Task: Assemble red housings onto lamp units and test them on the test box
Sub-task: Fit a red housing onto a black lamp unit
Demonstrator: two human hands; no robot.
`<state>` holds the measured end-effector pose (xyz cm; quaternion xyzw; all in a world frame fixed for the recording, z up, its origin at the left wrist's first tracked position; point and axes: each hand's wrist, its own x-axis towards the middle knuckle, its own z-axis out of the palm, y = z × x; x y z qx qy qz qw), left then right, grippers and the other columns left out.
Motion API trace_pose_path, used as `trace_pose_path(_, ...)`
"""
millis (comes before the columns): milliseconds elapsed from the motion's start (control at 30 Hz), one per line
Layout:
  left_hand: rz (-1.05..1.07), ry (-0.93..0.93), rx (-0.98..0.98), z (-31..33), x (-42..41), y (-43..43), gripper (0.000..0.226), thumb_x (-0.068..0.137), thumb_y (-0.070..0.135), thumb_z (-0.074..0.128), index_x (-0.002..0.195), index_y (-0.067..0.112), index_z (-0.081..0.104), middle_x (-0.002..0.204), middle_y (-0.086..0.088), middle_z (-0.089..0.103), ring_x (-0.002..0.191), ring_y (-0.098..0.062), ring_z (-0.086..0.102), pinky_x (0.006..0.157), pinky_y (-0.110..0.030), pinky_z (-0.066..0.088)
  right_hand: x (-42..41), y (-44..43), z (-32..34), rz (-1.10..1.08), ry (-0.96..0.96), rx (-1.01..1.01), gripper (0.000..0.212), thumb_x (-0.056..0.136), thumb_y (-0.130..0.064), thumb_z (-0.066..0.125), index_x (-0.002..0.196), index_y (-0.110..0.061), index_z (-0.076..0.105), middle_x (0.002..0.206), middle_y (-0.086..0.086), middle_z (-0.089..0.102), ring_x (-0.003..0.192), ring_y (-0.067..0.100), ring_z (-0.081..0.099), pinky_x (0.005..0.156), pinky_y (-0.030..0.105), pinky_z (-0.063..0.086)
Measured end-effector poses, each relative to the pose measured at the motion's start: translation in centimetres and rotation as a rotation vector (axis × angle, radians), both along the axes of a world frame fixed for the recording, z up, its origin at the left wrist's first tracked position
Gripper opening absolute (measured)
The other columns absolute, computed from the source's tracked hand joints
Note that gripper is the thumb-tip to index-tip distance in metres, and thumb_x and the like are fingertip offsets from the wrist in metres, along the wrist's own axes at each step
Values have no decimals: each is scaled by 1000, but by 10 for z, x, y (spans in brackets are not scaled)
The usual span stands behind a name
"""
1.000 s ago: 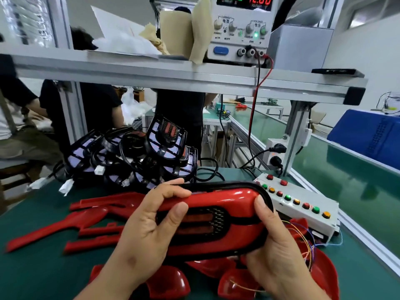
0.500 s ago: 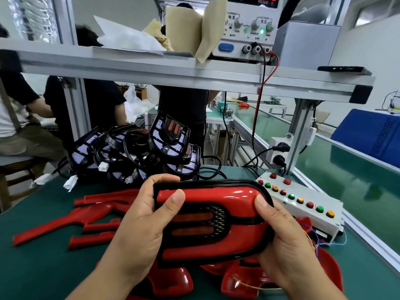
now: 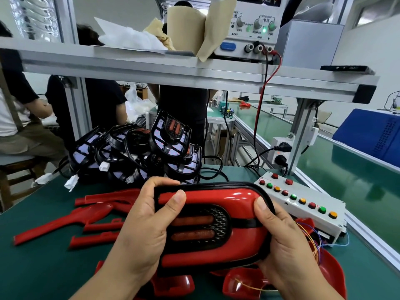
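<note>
Highlights gleam on a smooth, glossy red plastic lamp housing (image 3: pixel 216 197) edged by a matt black rim (image 3: pixel 216 184). The counter (image 3: pixel 43 267) is covered in matt green. At right is a white-painted test box (image 3: pixel 320 221). On the far satin-finish aluminium shelf (image 3: pixel 173 71) lies creased brown paper (image 3: pixel 186 27).

Stacked lamp units (image 3: pixel 138 152) crowd the back, test box (image 3: pixel 303 211) the right; open mat (image 3: pixel 39 269) lies front-left.

Left hand (image 3: pixel 142 230) and right hand (image 3: pixel 287 245) both curled, gripping.

White wall (image 3: pixel 385 61), aluminium shelf (image 3: pixel 151 70) (overhead), green table (image 3: pixel 43 267), wooden stool (image 3: pixel 15 159)
</note>
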<state>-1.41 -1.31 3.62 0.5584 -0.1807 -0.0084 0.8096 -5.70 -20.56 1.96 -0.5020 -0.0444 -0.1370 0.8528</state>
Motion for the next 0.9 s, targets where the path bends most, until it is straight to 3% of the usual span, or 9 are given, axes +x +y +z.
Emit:
trace_pose_path(67, 27, -10, 33, -1, 2, 2, 28, 64, 39, 71, 91, 33, 67, 90, -6, 74, 91, -30, 72, 75, -37, 61, 0, 1, 1, -13, 1, 6, 24, 77, -21, 68, 96, -10, 75, 89, 20, 74, 74, 29, 73, 59, 37, 58)
trace_pose_path(200, -2, 16, 38, 0, 5, 6, 31, 63, 39, 72, 93, 32, 68, 101, -16, 72, 102, -38, 68, 92, -54, 53, -2, 0, 7, 13, 10, -42, 26, 75, -22, 78, 98, -11, 75, 93, 21, 73, 75, 29, 73, 59, 37, 58)
trace_pose_path(333, -23, 38, 90, -1, 6, 7, 34, 62, 43, 72, 95, 35, 68, 108, -12, 72, 108, -31, 67, 97, -52, 50, -3, -6, 9, 42, 62, -63, 31, 72, -29, 72, 97, -11, 75, 95, 22, 73, 73, 30, 72, 59, 39, 60)
trace_pose_path(433, -64, 93, 76, -4, 10, 10, 29, 70, 42, 68, 98, 35, 70, 115, -9, 71, 105, -22, 69, 85, -44, 58, -3, -5, 12, 77, 93, -85, 50, 67, -38, 85, 105, -8, 71, 102, 25, 71, 77, 34, 71, 66, 46, 61)
trace_pose_path(533, -125, 93, 83, 0, 13, 13, 37, 74, 52, 62, 107, 36, 70, 127, -3, 65, 123, -24, 58, 101, -47, 48, -2, -6, 10, 64, 79, -53, 26, 72, -23, 77, 96, -12, 75, 97, 22, 73, 74, 32, 72, 60, 41, 60)
trace_pose_path(667, -84, 36, 51, 2, 13, 9, 29, 86, 39, 52, 105, 30, 72, 108, -8, 74, 102, -28, 71, 73, -38, 60, -1, -2, 7, 55, 69, 20, 26, 70, -20, 72, 94, -12, 75, 94, 20, 73, 75, 33, 73, 59, 42, 58)
trace_pose_path(767, -38, -11, 109, 1, 18, 11, 34, 82, 52, 60, 112, 37, 70, 115, -4, 72, 111, -24, 67, 90, -46, 56, 1, 2, 4, 33, 91, 39, 32, 71, -21, 73, 101, -9, 73, 97, 22, 73, 77, 35, 73, 60, 44, 58)
trace_pose_path(833, -144, -10, 138, 2, 22, 18, 62, 76, 67, 66, 132, 42, 56, 129, 0, 66, 123, -22, 59, 102, -49, 48, 2, 1, 5, 0, 102, 56, 35, 72, -24, 72, 102, -6, 73, 98, 24, 72, 76, 36, 72, 61, 45, 58)
trace_pose_path(900, -130, -23, 139, 0, 28, 24, 72, 77, 69, 63, 141, 45, 39, 132, 3, 63, 124, -16, 58, 98, -34, 51, 4, -4, 9, -60, 93, 116, 29, 73, -28, 70, 92, -7, 76, 94, 23, 73, 73, 35, 72, 58, 45, 58)
